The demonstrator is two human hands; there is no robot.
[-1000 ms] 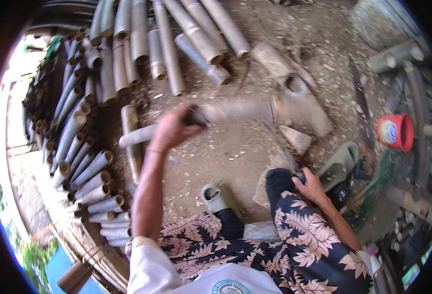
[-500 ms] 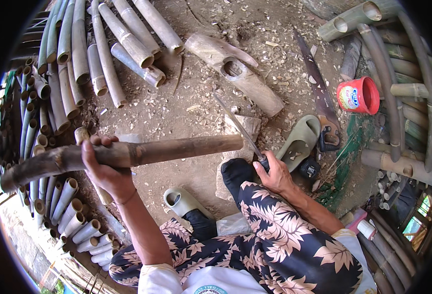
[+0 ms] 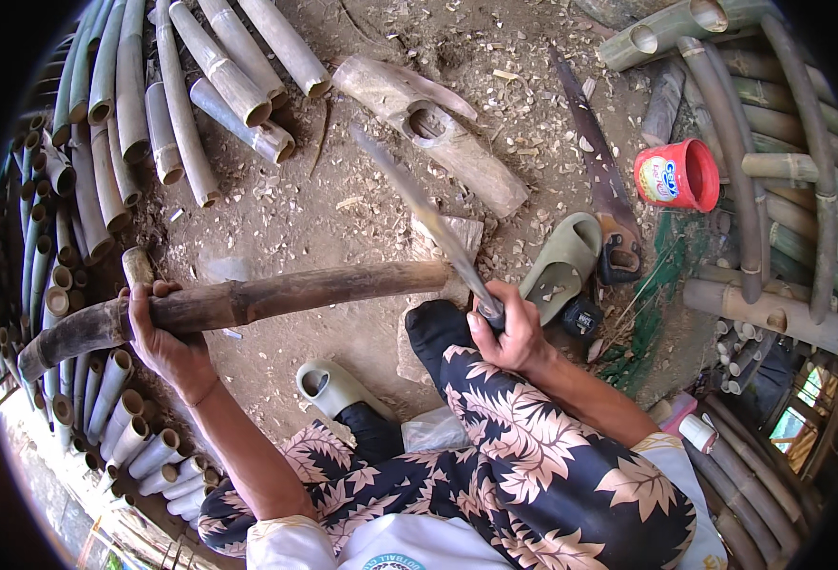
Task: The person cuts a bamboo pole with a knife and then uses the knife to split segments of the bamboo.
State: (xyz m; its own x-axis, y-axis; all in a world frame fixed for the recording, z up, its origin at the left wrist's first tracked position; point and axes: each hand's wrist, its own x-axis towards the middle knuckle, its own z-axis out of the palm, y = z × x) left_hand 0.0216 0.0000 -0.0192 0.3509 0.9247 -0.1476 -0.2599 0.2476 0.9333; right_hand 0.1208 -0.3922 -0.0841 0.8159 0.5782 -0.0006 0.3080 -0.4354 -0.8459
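My left hand (image 3: 174, 344) is wrapped round a thick, slightly curved brown bamboo pole (image 3: 329, 288) and holds it nearly level. The pole's dark end reaches far to the left; its paler end lies close to the knife, and I cannot tell if they touch. My right hand (image 3: 514, 332) is closed on the dark handle of a long-bladed knife (image 3: 428, 215), whose blurred blade points up and to the left. Beyond the pole's pale end sits a wooden block (image 3: 454, 239) on the ground. My knees and dark-socked foot are just below.
A hollowed bamboo piece (image 3: 428, 128) lies ahead among shavings. To the right are a handsaw (image 3: 598, 161), a red tub (image 3: 695, 176), a green slipper (image 3: 563, 261) and a black tape measure (image 3: 583, 316). Many bamboo poles (image 3: 132, 85) line the left; stacked bamboo (image 3: 771, 306) stands right.
The knife has been raised, its blade swung up and left across the pole's pale end. The pole is still in my left hand, tilted a little differently. The whole view has shifted slightly.
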